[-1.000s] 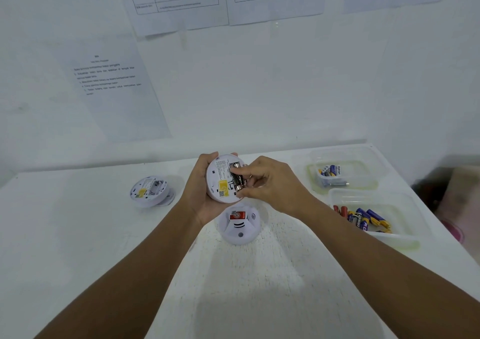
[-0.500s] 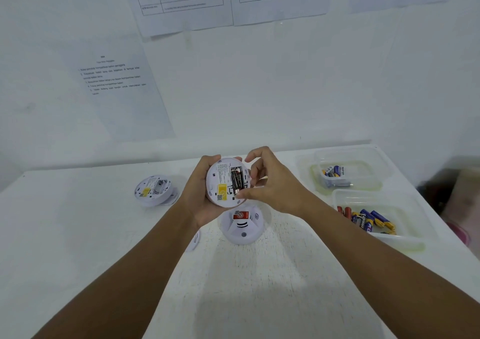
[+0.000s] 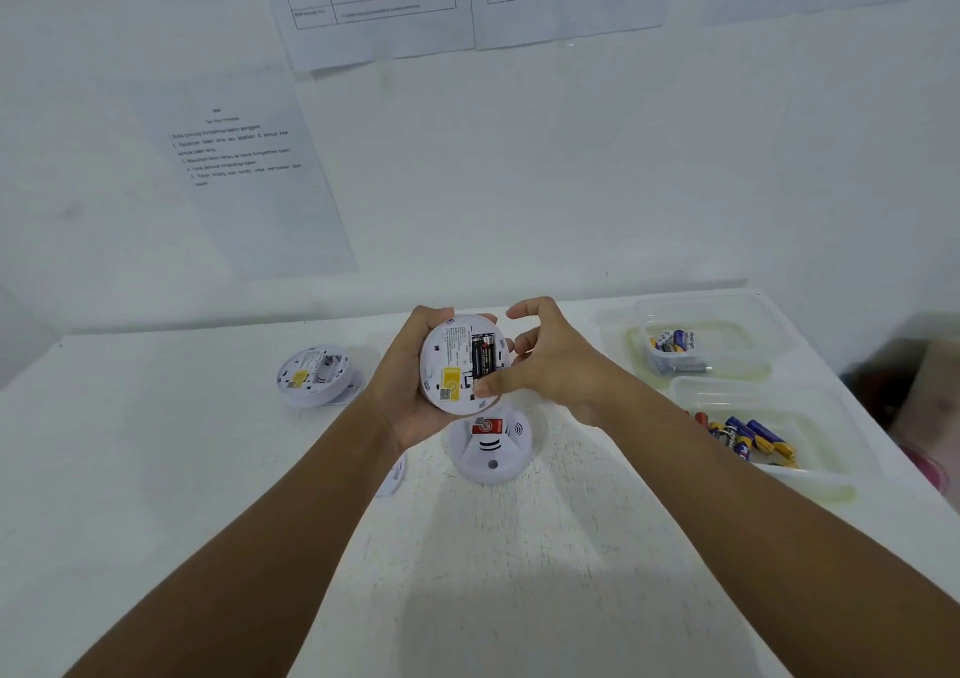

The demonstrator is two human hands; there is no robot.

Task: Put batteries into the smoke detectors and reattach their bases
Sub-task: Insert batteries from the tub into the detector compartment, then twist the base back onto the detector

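Note:
My left hand (image 3: 410, 391) grips a white smoke detector (image 3: 457, 365) above the table, its back turned up. Two black batteries (image 3: 483, 355) lie side by side in its open compartment, next to a yellow label. My right hand (image 3: 550, 360) is at the detector's right edge. Its thumb tip touches the back near the batteries' lower end, and its fingers are loosely curled and lifted off. A second detector (image 3: 491, 451) with a red sticker sits face up on the table just below. A third (image 3: 317, 376) lies back up at the left.
A white round base (image 3: 396, 474) peeks out from under my left forearm. Two clear plastic tubs stand at the right: the far tub (image 3: 727, 313) holds a few batteries, the near tub (image 3: 810, 417) several blue and yellow ones. Papers hang on the wall behind.
My right fingers, which were pressing on the batteries, have lifted off and spread. Both batteries now show fully in the compartment. My left hand still holds the detector in place.

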